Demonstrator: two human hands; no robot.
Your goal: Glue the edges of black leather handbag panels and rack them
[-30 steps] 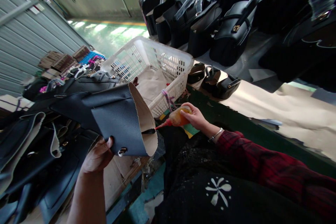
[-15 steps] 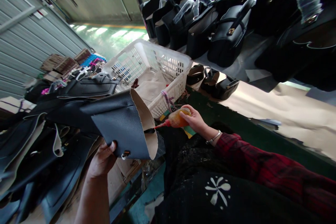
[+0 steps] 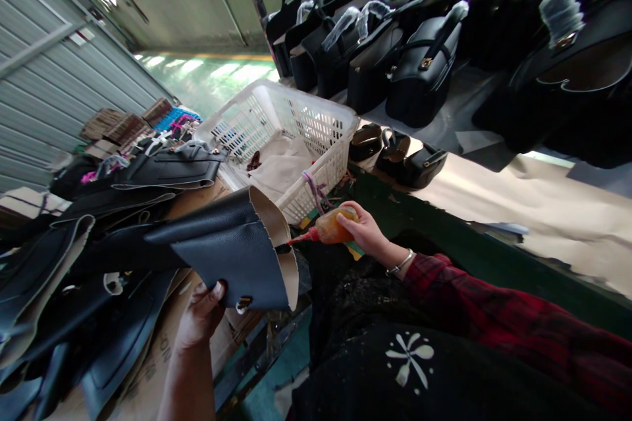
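My left hand (image 3: 203, 316) grips the lower edge of a black leather bag piece (image 3: 232, 260), thumb on the outer face near a small gold clasp. The piece is curled over, with its raw tan edge facing right. In my right hand (image 3: 365, 230) is a squeeze bottle (image 3: 336, 226) of amber liquid with a red nozzle. The nozzle points left, its tip at the raw edge by the dark gap; whether it touches cannot be told. Most fingers of the left hand are hidden behind the leather.
More black leather pieces (image 3: 123, 335) lie piled on the cardboard-covered table at left. A white plastic basket (image 3: 340, 135) holding pale cloth stands beyond. Finished black handbags (image 3: 424, 72) line a shelf at upper right, with small black parts (image 3: 415, 161) on the level below.
The bag piece has dropped slightly and tilted a little in my left hand. The bottle stays near its edge. The view has shifted slightly.
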